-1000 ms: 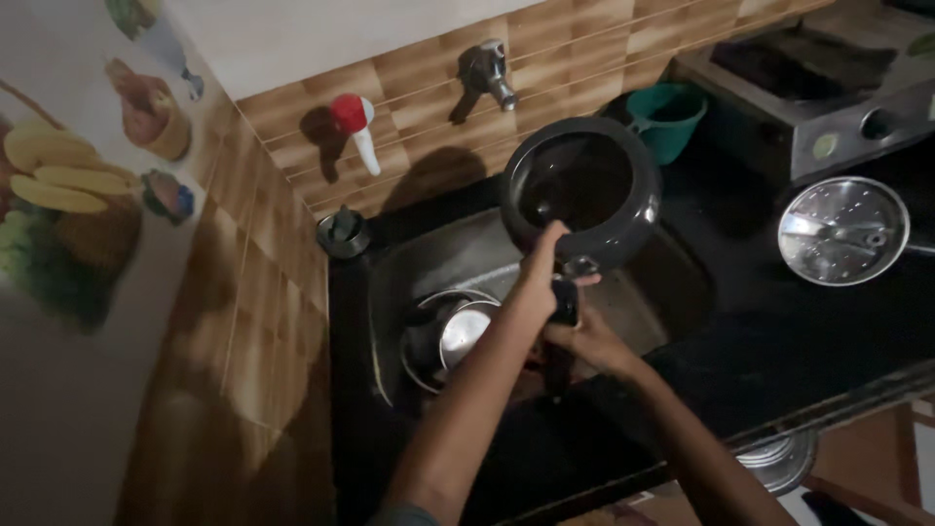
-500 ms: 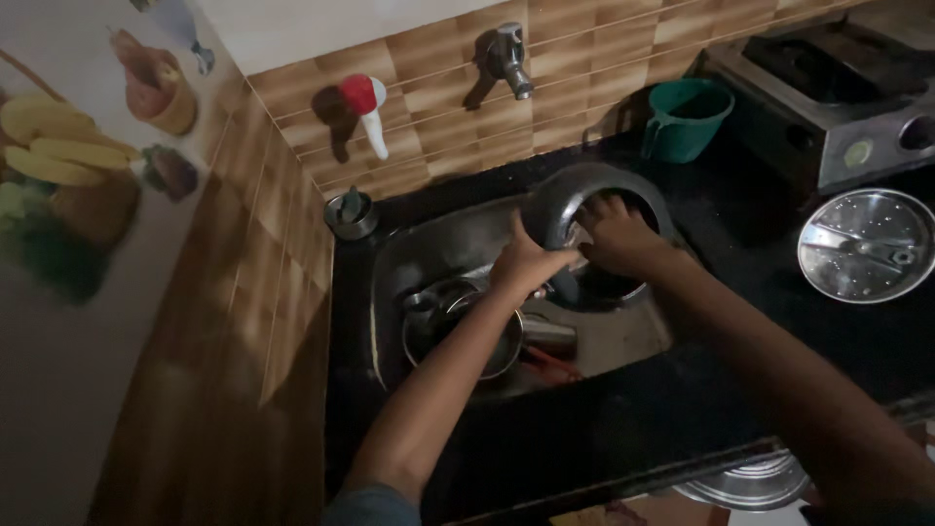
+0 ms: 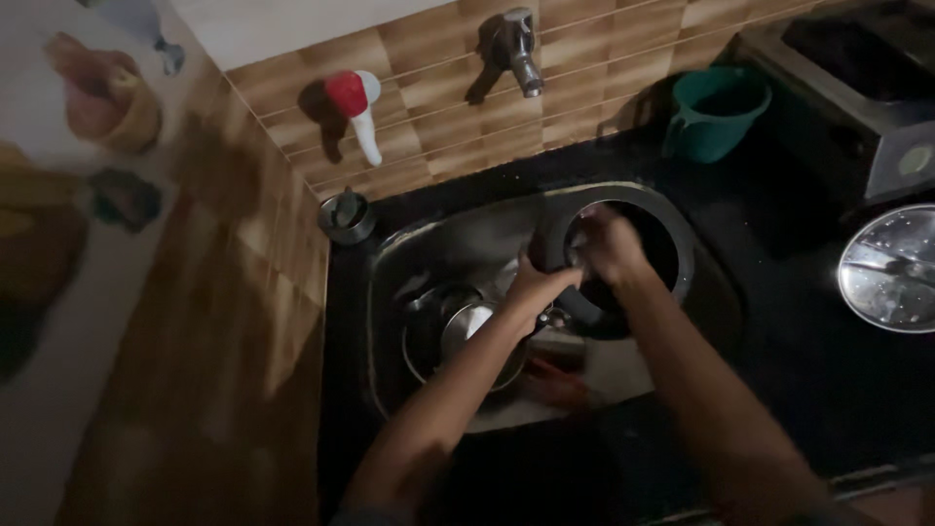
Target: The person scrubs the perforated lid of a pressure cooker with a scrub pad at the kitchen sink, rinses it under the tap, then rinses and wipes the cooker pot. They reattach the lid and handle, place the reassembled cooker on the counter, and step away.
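Dim kitchen, seen from above. Both hands are working over the sink [image 3: 390,282], which is set into a black counter [image 3: 808,390].

The left hand [image 3: 538,284] is gripping the near-left rim of a dark round pot [image 3: 672,255], fingers closed on the edge. The pot is sitting tilted in the right half of the sink, its mouth facing up and toward the person.

The right hand [image 3: 606,245] is reaching into the pot's mouth, fingers curled inward; I cannot tell whether they are holding a scrubber, as that spot is blurred and dark. The right hand is the deeper of the two; the pot's inside lies straight beyond its fingers, away from the body.

Steel bowls [image 3: 467,326] are lying in the left half of the sink, just beside the left wrist. A tap [image 3: 516,49] is sticking out of the tiled wall above. A green mug [image 3: 719,112] and a steel lid [image 3: 891,268] are resting on the counter to the right, well apart from the hands.
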